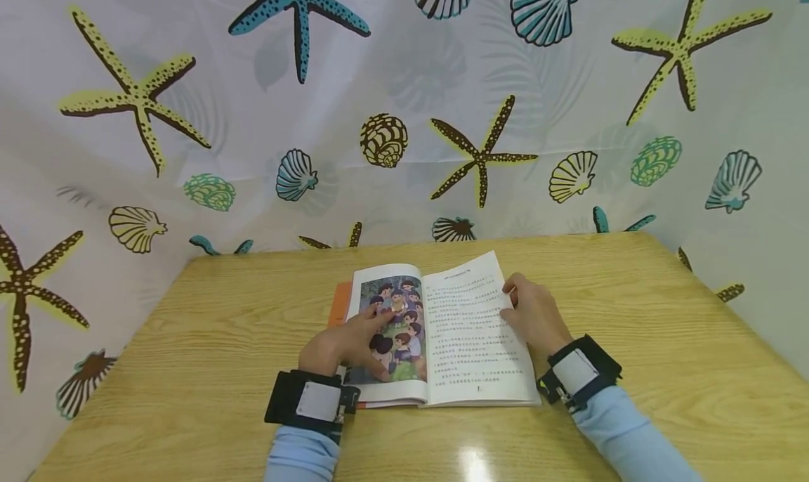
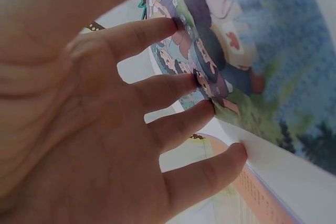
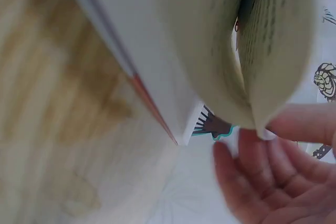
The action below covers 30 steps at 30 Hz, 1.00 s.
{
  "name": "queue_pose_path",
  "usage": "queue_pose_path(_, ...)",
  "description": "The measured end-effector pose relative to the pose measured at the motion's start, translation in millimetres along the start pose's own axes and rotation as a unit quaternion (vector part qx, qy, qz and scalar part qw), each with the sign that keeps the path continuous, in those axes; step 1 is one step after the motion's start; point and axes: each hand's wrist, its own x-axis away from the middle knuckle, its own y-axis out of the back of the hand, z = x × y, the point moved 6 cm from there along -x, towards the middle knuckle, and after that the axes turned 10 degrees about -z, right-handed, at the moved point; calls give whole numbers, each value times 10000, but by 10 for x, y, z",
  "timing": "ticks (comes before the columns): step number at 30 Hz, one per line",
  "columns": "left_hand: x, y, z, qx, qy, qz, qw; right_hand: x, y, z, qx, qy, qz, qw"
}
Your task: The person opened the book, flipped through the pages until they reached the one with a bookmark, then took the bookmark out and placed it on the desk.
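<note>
An open book [image 1: 474, 334] lies on the wooden table, a colour picture of children on its left page and printed text on its right. My left hand [image 1: 350, 341] rests on the picture page [image 2: 231, 40] with its fingers spread, fingertips touching the paper. At the right edge of the book, my right hand [image 1: 536, 313] pinches the outer edge of a page [image 3: 281, 51] between thumb and fingers. In the right wrist view that page is lifted and bowed away from the pages below. An orange cover edge [image 1: 339, 305] shows at the left.
The light wood table [image 1: 253, 292] extends around the book. Behind it and at both sides hangs a white cloth [image 1: 347, 208] printed with starfish and shells. Black bands with pale plates [image 1: 319, 401] are strapped on both wrists over light blue sleeves.
</note>
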Motion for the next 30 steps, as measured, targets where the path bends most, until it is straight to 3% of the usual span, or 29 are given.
queue_pose_path(6,-13,0,-9,-74,-4,-4,10000,-1,82,27,-147,385,-362,9985)
queue_pose_path(22,-3,-21,-2,-15,79,14,10000,58,92,110,825,1084,-497,9894)
queue_pose_path(24,-2,-21,-9,-23,52,15,10000,66,82,149,437,1205,-257,9914)
queue_pose_path(26,-5,-21,-14,-40,19,18,10000,80,40,192,-440,1144,400,9917)
queue_pose_path(27,-6,-20,-15,-56,5,14,10000,93,11,219,-942,1046,822,9866)
queue_pose_path(30,-10,-19,-21,-56,-17,21,10000,146,-77,303,-2016,601,1975,9575)
